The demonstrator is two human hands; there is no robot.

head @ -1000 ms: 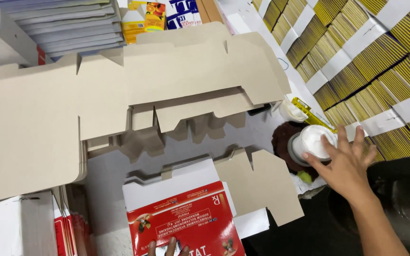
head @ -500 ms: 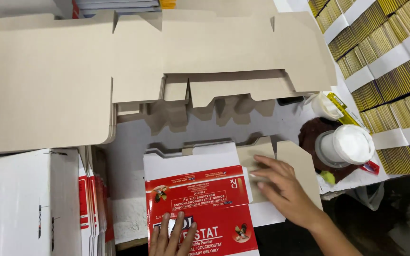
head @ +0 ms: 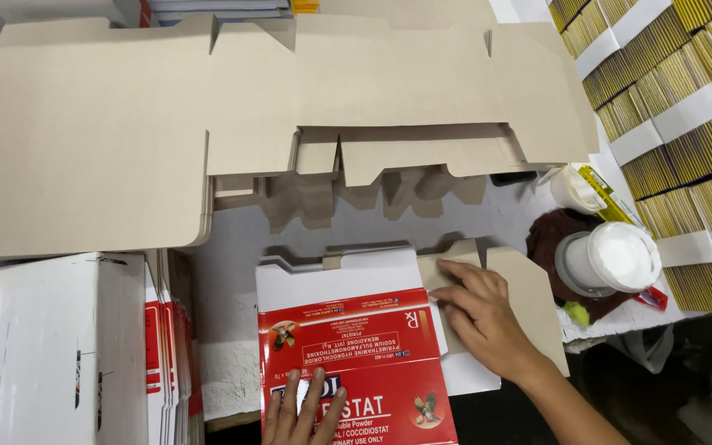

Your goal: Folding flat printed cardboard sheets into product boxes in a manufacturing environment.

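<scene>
Head view: flat red-and-white carton blank (head: 364, 354) lying printed side up on the counter (head: 232, 247), near the middle. Left hand (head: 302, 408) pressed flat on its near end, fingers spread, gripping nothing. Right hand (head: 480, 317) laid open on the right side flap, fingers straight, pushing down on the fold line. Carton not yet folded into shape; no glued side visible. Far behind, a stack of plain brown blanks (head: 249, 124). To the right, white jar (head: 611, 259) on a dark cloth.

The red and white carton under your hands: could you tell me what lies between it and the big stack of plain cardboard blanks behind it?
In the head view, only bare grey tabletop separates the red and white carton from the cardboard blanks.
</scene>
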